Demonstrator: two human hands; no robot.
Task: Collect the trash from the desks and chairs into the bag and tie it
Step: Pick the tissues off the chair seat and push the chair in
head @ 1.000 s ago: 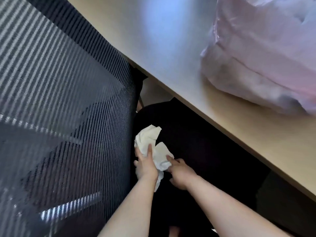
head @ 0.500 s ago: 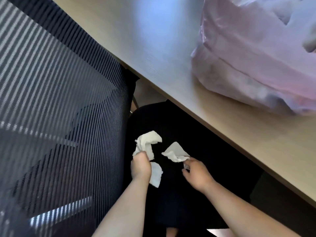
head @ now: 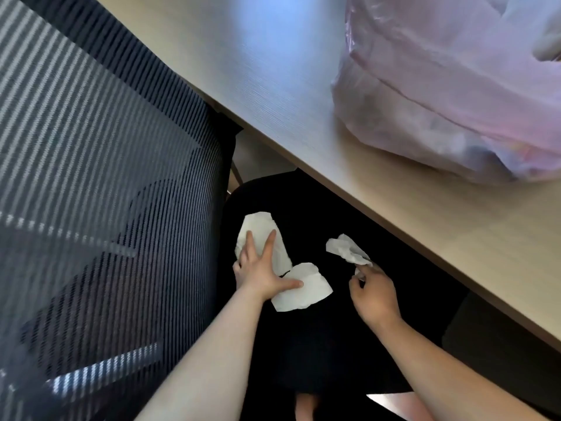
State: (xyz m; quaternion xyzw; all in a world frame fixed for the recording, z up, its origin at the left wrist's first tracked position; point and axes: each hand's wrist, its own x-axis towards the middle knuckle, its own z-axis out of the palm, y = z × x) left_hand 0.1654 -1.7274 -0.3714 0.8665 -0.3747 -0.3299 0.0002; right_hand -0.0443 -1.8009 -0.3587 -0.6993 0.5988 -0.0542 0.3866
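Note:
Two white tissues lie on the black chair seat (head: 318, 208) under the desk edge. My left hand (head: 261, 268) is spread flat, fingers straight, on the larger crumpled tissue (head: 303, 287), which stretches from above my fingers to beside my thumb. My right hand (head: 372, 291) pinches a smaller crumpled tissue (head: 346, 249) between fingertips and holds it just above the seat. A translucent pink trash bag (head: 449, 86), bulging with contents, sits on the desk at the upper right.
The light wooden desk (head: 273, 71) runs diagonally across the view, its edge overhanging the seat. A dark mesh chair back (head: 91, 177) fills the left side, close to my left forearm. A bit of pale floor shows at the bottom.
My left hand has gone from a fist gripping the tissue to a flat spread hand on it. My right hand has drawn its tissue piece further right, away from the left.

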